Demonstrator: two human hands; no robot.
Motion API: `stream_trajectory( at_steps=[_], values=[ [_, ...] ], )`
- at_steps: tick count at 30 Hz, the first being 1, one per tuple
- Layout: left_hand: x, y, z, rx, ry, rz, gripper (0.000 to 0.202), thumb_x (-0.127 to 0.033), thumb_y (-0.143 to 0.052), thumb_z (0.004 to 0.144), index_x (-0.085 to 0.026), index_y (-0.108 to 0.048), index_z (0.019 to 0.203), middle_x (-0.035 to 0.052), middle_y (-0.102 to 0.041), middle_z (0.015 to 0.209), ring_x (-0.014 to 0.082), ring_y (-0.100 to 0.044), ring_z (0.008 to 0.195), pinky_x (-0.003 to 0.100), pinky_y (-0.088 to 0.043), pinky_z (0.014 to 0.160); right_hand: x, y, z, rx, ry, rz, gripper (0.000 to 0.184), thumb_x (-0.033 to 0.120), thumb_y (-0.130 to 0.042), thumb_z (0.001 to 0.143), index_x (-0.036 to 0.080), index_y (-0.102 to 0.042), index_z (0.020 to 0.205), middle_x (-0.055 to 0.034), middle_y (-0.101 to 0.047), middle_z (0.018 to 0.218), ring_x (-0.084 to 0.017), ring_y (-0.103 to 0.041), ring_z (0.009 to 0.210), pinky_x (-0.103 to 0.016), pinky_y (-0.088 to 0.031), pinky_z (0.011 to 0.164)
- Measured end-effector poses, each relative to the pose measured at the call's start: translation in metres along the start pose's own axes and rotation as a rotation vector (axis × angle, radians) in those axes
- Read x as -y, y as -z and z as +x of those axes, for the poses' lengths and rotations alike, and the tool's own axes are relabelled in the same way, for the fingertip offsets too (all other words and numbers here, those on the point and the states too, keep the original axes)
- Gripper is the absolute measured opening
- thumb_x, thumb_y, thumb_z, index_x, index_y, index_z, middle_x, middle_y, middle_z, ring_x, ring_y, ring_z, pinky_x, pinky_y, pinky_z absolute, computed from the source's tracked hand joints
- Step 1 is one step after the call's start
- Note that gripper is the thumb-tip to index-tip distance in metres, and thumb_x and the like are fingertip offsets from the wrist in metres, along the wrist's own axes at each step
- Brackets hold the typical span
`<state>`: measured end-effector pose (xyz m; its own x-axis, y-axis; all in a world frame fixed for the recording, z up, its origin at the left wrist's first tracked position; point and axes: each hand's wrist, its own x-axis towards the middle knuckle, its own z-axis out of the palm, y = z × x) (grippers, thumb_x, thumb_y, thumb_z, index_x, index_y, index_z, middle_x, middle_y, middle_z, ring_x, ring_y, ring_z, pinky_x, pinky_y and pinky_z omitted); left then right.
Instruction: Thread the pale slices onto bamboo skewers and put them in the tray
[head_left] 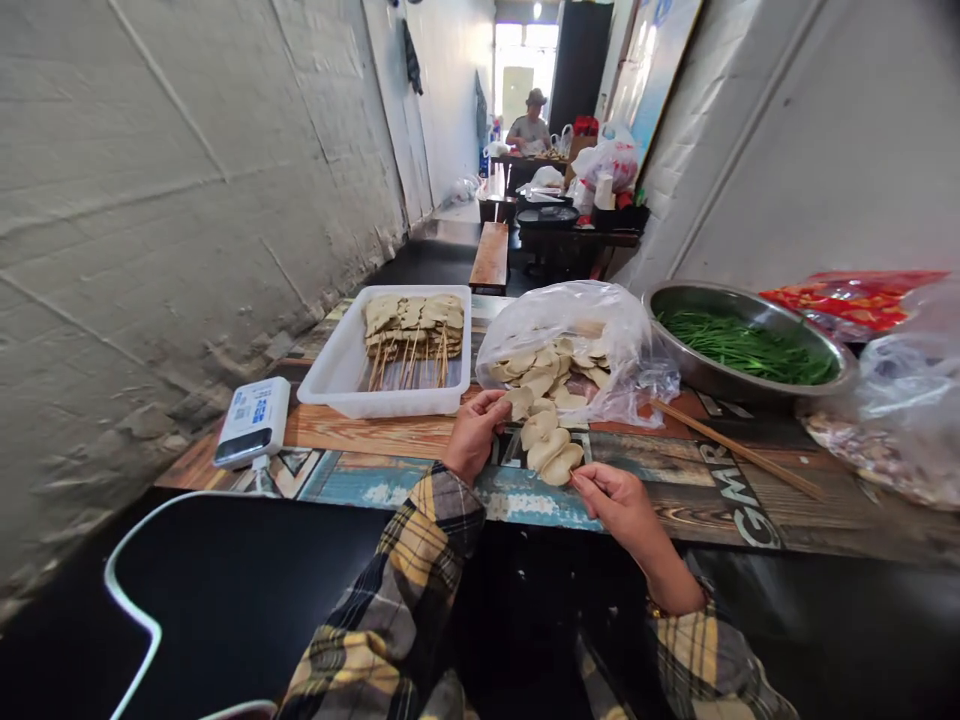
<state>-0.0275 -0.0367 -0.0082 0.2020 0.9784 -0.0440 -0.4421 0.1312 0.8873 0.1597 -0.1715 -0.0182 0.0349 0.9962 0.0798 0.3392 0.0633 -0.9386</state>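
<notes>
My left hand (474,436) pinches the edge of a thin, pale beige round slice (519,404) in front of the plastic bag. My right hand (619,502) is closed on the near end of a skewer, most of which is hidden. Several overlapping slices (555,458) sit along that skewer between my hands, just above the table. Behind them an open clear plastic bag (600,310) lies on its side, with loose slices (541,368) spilling from its mouth. Left of it stands a white plastic tray (315,388) holding stacked finished skewers (412,325), their sticks pointing toward me.
Loose wooden sticks (739,450) lie right of the bag. Behind them stands a metal bowl (840,385) of green stalks (742,345). A plastic bag (915,350) is at far right. A white device (259,415) with a cable (112,570) sits left. Another person (529,128) sits far back.
</notes>
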Motion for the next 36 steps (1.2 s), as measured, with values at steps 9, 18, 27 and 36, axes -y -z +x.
stream_trajectory(
  at_steps=[9,18,27,36],
  values=[
    [0.0014,0.0016,0.0,-0.001,-0.012,-0.016,0.035,-0.033,-0.082,0.058,-0.014,-0.068,0.084,-0.0024,-0.058,0.066,0.0048,-0.042,0.052,0.019,-0.028,0.045,-0.002,-0.0009,-0.0003,0.025,-0.025,-0.076,0.031,0.042,-0.052,0.089,0.016,-0.065,0.078,0.0048,-0.048,0.047,-0.011,-0.044,0.044,-0.022,-0.034,0.048],
    [-0.0003,0.0012,-0.0016,-0.01,-0.029,-0.021,0.036,-0.034,-0.082,0.057,-0.014,-0.068,0.083,-0.002,-0.058,0.067,0.005,-0.041,0.051,0.02,-0.028,0.046,-0.0033,-0.0025,0.0007,-0.003,-0.013,-0.106,0.031,0.042,-0.053,0.089,0.016,-0.065,0.076,0.0044,-0.049,0.046,-0.01,-0.044,0.044,-0.022,-0.034,0.048],
    [0.0015,0.0008,-0.0023,0.015,-0.053,0.021,0.033,-0.032,-0.082,0.058,-0.015,-0.069,0.084,-0.0008,-0.061,0.072,0.006,-0.044,0.055,0.02,-0.031,0.048,-0.0049,-0.0056,0.0005,-0.011,-0.029,-0.084,0.032,0.043,-0.051,0.089,0.015,-0.065,0.08,0.0043,-0.048,0.048,-0.011,-0.044,0.045,-0.022,-0.034,0.048],
    [0.0036,0.0028,-0.0012,0.019,-0.082,0.114,0.031,-0.029,-0.08,0.06,-0.016,-0.07,0.087,0.0,-0.065,0.076,0.0069,-0.048,0.056,0.019,-0.032,0.047,-0.0007,-0.0067,0.0006,-0.036,-0.009,-0.125,0.032,0.042,-0.051,0.089,0.015,-0.065,0.079,0.0036,-0.05,0.048,-0.012,-0.047,0.046,-0.023,-0.035,0.049]
  ],
)
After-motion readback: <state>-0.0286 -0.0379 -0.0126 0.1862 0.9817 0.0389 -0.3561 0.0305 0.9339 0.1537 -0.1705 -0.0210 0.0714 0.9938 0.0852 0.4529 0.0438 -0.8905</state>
